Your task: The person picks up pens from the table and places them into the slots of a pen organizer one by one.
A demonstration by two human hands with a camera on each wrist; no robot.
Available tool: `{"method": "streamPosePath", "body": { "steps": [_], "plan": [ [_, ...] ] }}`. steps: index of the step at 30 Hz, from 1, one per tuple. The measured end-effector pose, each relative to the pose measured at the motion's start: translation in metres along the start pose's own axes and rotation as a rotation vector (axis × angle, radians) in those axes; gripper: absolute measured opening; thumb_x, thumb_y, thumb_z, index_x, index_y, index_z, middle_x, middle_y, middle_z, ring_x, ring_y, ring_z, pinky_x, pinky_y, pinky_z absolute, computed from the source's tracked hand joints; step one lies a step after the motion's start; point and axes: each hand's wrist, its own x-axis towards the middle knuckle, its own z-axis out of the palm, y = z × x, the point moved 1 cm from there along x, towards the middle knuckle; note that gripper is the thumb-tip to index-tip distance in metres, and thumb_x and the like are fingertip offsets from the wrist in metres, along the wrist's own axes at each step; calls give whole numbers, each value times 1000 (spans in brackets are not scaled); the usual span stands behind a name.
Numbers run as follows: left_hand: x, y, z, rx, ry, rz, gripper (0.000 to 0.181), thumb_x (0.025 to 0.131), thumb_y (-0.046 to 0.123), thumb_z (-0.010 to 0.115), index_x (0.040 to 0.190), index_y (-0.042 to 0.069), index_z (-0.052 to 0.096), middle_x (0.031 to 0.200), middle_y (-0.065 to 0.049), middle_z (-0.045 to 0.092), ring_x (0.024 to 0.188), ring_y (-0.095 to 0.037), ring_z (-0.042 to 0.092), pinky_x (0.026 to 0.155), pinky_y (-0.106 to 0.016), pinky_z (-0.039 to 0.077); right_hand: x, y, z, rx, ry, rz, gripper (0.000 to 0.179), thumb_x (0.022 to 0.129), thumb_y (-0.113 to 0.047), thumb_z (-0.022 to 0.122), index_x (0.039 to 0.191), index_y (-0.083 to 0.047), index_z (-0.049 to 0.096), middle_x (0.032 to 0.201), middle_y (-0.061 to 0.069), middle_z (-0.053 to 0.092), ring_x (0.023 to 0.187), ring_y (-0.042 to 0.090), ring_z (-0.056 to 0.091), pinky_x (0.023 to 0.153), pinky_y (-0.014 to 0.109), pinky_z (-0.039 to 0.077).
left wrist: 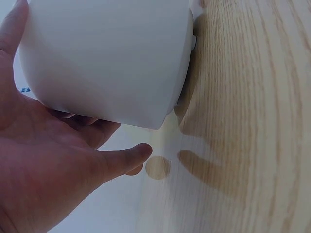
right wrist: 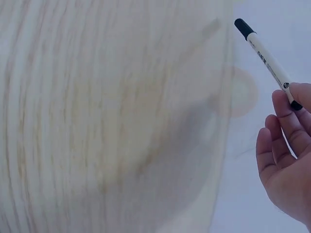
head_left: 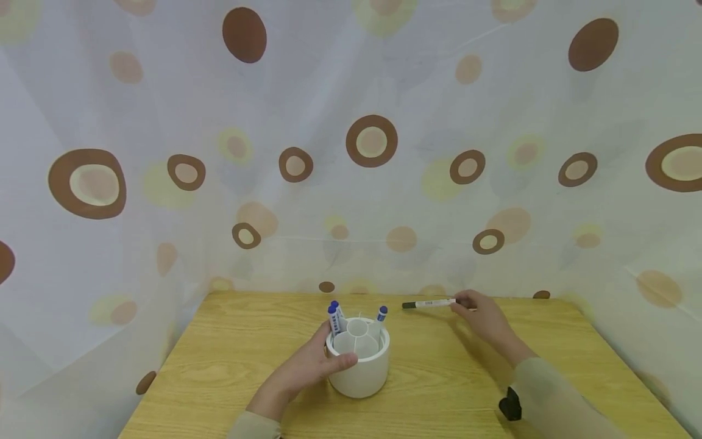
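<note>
A round white pen holder (head_left: 359, 379) with several compartments stands near the middle of the wooden table. My left hand (head_left: 306, 364) grips its left side, with the thumb over the near part of the rim. In the left wrist view, fingers lie along the holder's wall (left wrist: 107, 58). Blue-capped markers (head_left: 333, 321) stand in the left compartment, and another blue-capped marker (head_left: 382, 314) stands at the right. To the right of the holder, my right hand (head_left: 488, 318) pinches a white marker with a black cap (right wrist: 268, 59) by its plain end, above the table, cap pointing left.
The wooden table (head_left: 230, 341) reaches back to a light curtain (head_left: 329, 201) with brown and beige spots, which also hangs along both sides. A small black object (head_left: 510, 405) sits by the right sleeve.
</note>
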Motion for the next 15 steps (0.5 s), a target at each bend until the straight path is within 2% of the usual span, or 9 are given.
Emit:
{"method": "streamPosePath", "body": {
  "steps": [3, 9, 15],
  "plan": [
    [0, -1, 0, -3, 1, -2, 116, 97, 55, 83, 177, 9, 12, 177, -24, 30, 163, -52, 20, 128, -76, 15, -6, -9, -7, 9, 18, 15, 38, 113, -28, 67, 137, 1, 67, 116, 13, 74, 123, 45, 67, 91, 53, 60],
    [0, -1, 1, -5, 5, -15, 115, 98, 52, 83, 177, 10, 12, 177, -24, 30, 163, -52, 19, 128, -76, 14, -21, -28, -22, 62, 34, 11, 45, 114, -34, 66, 142, 0, 64, 123, 15, 72, 134, 51, 61, 105, 65, 56],
    [-1, 0, 1, -13, 10, -21, 114, 99, 45, 84, 177, 8, 10, 178, -24, 28, 164, -52, 17, 128, -76, 10, -35, -44, -35, 92, 50, -9, 43, 115, -36, 64, 140, -2, 63, 117, 11, 73, 130, 49, 66, 104, 63, 57]
  ]
}}
